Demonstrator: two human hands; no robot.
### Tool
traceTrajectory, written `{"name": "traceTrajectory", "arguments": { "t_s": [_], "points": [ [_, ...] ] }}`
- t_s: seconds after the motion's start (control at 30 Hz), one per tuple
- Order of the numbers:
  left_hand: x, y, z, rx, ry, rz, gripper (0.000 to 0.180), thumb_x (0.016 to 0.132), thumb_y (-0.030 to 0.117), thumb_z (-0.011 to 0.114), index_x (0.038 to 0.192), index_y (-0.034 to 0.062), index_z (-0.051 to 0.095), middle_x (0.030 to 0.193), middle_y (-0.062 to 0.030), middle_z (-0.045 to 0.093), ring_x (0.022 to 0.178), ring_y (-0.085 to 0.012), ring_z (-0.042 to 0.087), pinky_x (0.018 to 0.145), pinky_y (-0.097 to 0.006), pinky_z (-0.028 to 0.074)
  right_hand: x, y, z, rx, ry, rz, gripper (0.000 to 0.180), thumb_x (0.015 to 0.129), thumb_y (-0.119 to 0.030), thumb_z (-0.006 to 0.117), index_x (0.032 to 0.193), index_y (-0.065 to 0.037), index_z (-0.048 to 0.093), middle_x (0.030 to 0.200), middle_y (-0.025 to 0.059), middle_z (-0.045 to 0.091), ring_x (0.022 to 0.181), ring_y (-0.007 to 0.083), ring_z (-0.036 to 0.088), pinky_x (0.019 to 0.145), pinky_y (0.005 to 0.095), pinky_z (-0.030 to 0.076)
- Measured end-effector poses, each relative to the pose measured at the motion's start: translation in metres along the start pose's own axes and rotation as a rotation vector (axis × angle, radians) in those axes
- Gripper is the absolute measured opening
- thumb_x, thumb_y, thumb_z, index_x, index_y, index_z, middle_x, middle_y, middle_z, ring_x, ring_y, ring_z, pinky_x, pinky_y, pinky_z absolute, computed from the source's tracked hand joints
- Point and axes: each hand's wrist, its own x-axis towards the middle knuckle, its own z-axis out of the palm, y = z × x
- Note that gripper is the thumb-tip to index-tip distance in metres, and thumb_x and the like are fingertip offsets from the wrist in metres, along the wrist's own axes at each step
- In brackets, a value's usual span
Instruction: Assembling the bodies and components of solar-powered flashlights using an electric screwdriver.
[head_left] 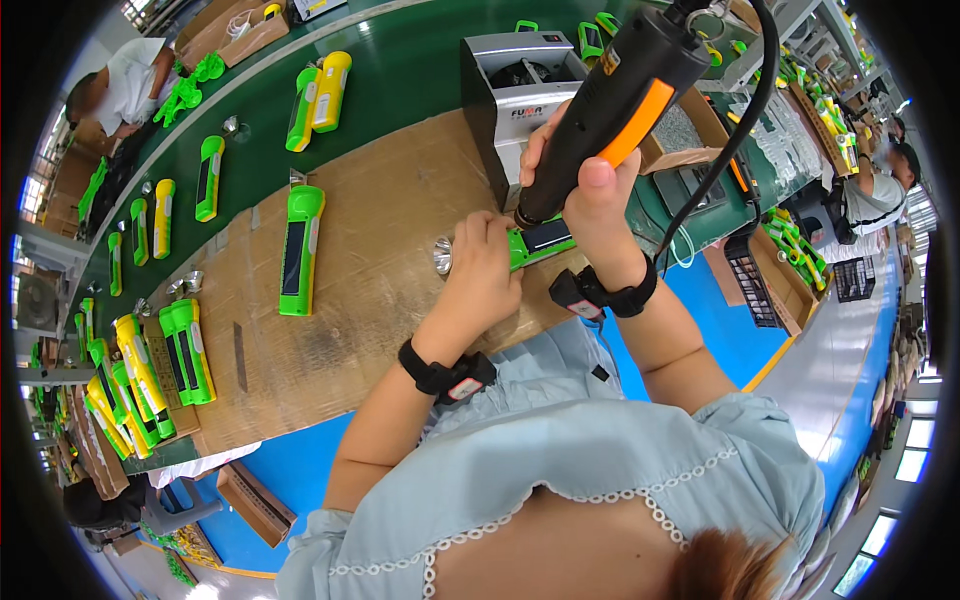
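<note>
we're looking down on a green counter (405, 65) that curves across the view, a broad brown sheet of cardboard (375, 220) spread over its near side. at its right end, we have the left hand (482, 262) with its grip closed over the head end of a green torch (548, 236), lying flat on the cardboard! the right hand (602, 205) has its grip wrapped around a black-and-orange power screwdriver (615, 115), tip down at the torch, though we can't tell whether they touch. just behind sits a grey machine (482, 95); off to the left, a lone torch (297, 250) rests on the cardboard and a yellow-and-green cluster (140, 390) crowds the corner. around us, a bright blue floor (690, 345) shows below, one co-worker (135, 80) sits at upper left, and another (878, 195) is over on the right.
</note>
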Motion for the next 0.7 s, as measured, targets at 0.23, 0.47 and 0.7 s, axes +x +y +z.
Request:
{"name": "traceTrajectory", "arguments": {
  "t_s": [0.23, 0.47, 0.7],
  "points": [
    [0.000, 0.000, 0.002, -0.006, 0.002, 0.003, 0.055, 0.063, 0.002, 0.067, 0.112, -0.0062, 0.043, 0.113, -0.0245, 0.041, 0.103, -0.0414, 0.042, 0.090, -0.044, 0.037, -0.001, -0.003, -0.001, 0.012, 0.026, -0.006, 0.076, 0.068, -0.067, 0.065, 0.096, 0.001, 0.048, 0.066, 0.0122, 0.056, 0.055, 0.0191, 0.057, 0.050, 0.0275, 0.048],
    [0.005, -0.007, 0.000, 0.020, 0.026, 0.009, 0.054, 0.063, 0.002, 0.067, 0.111, -0.0076, 0.044, 0.112, -0.0248, 0.042, 0.103, -0.0412, 0.043, 0.090, -0.045, 0.037, 0.004, 0.010, 0.001, -0.046, -0.009, 0.024, 0.076, 0.068, -0.069, 0.063, 0.094, 0.001, 0.049, 0.067, 0.0099, 0.057, 0.056, 0.0163, 0.057, 0.050, 0.0268, 0.048],
    [0.002, -0.017, 0.023, -0.089, 0.125, 0.062, 0.046, 0.059, -0.001, 0.055, 0.102, -0.0126, 0.049, 0.105, -0.0305, 0.046, 0.098, -0.0443, 0.044, 0.086, -0.047, 0.038, -0.005, 0.010, 0.003, -0.062, 0.084, 0.213, 0.076, 0.066, -0.067, 0.067, 0.099, -0.002, 0.048, 0.074, 0.0070, 0.053, 0.061, 0.0160, 0.055, 0.049, 0.0274, 0.047]
  ]
}}
